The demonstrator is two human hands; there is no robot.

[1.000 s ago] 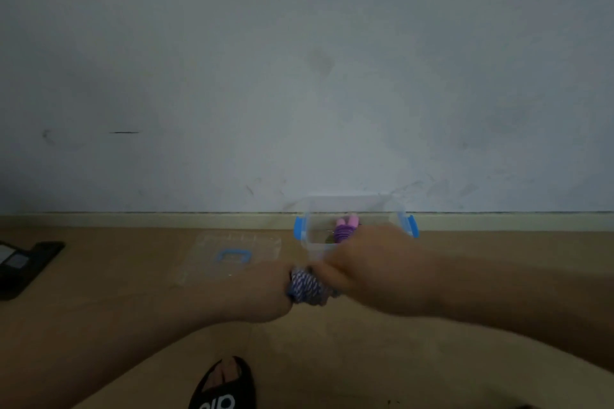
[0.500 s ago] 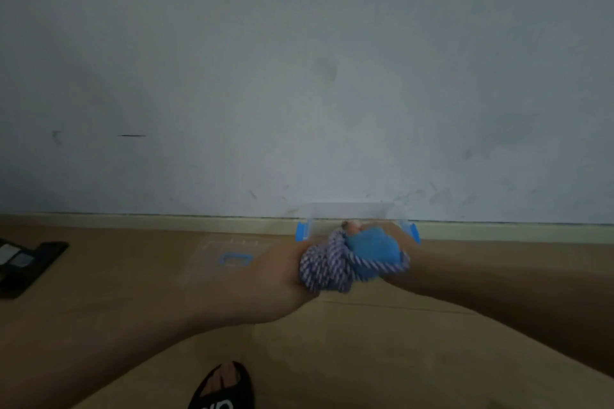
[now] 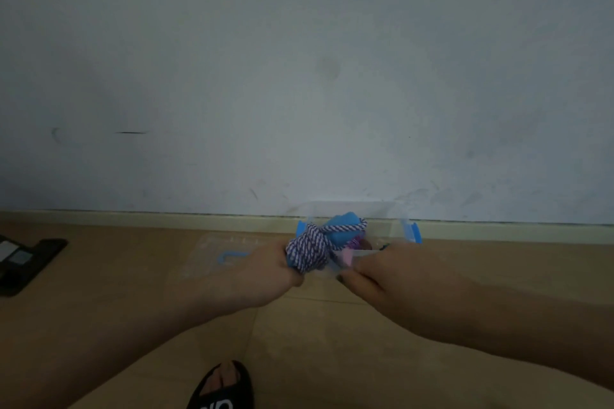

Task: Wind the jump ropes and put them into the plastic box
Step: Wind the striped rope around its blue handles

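My left hand (image 3: 265, 271) grips a wound bundle of blue-and-white striped jump rope (image 3: 307, 252). Its blue handles (image 3: 345, 231) stick up just over the near edge of the clear plastic box (image 3: 410, 232), which stands against the wall and has blue latches. Inside the box lies a pink and purple jump rope (image 3: 344, 257), partly hidden by the bundle. My right hand (image 3: 375, 272) is off the rope, to the right of the bundle. Its fingers and thumb pinch the box's near rim.
The clear lid (image 3: 216, 256) with a blue handle lies flat on the wooden floor, left of the box. A black device (image 3: 23, 262) sits at the far left. My foot in a black sandal (image 3: 222, 388) shows at the bottom edge.
The bundle has been lifted from in front of the box up to its near edge. My right hand let go of the blue handle and moved right to the box's rim.
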